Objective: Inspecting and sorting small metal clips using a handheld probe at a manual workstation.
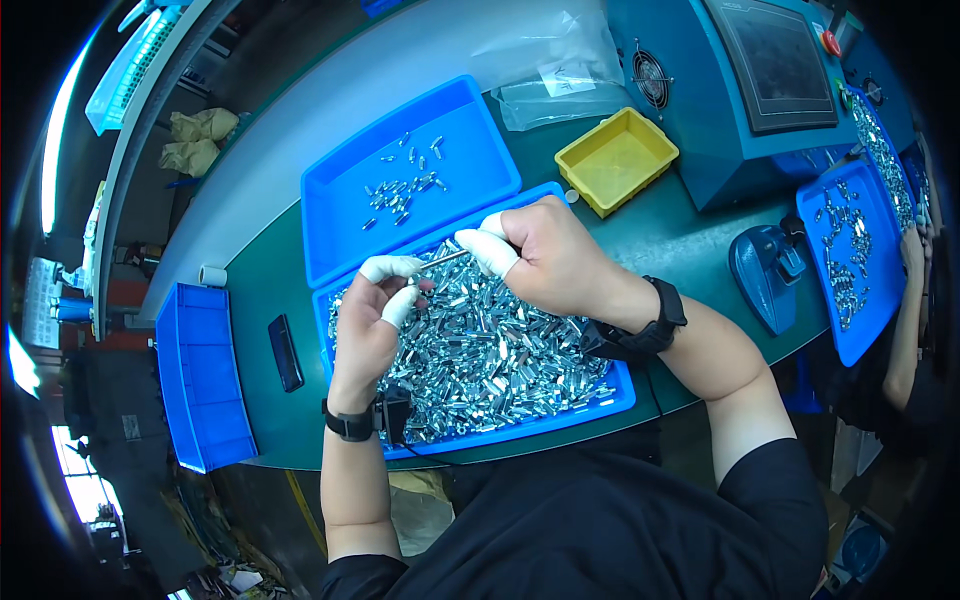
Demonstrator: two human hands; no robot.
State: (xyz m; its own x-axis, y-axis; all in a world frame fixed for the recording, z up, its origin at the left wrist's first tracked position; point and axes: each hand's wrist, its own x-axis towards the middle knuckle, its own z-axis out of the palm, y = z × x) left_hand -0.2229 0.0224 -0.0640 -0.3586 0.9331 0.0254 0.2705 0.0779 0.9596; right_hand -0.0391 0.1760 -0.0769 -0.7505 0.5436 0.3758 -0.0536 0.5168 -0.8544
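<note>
My left hand [372, 320] and my right hand [545, 255] meet over a blue tray [560, 418] heaped with several small shiny metal parts [490, 355]. White finger cots cover the fingertips of both hands. Between them they pinch a thin silver metal rod [442, 261], the left fingers at its near end, the right thumb and forefinger at its far end. Both wrists wear black bands. Just behind sits a second blue tray [340, 235] with a few scattered metal parts [402, 187].
A yellow bin [617, 160] stands at the back right beside a blue machine [745, 95] with a screen. Clear plastic bags [560, 70] lie behind. A dark phone [285, 352] and a blue bin [205, 375] sit left. Another person's arm [905, 330] works at a tray [850, 250] on the right.
</note>
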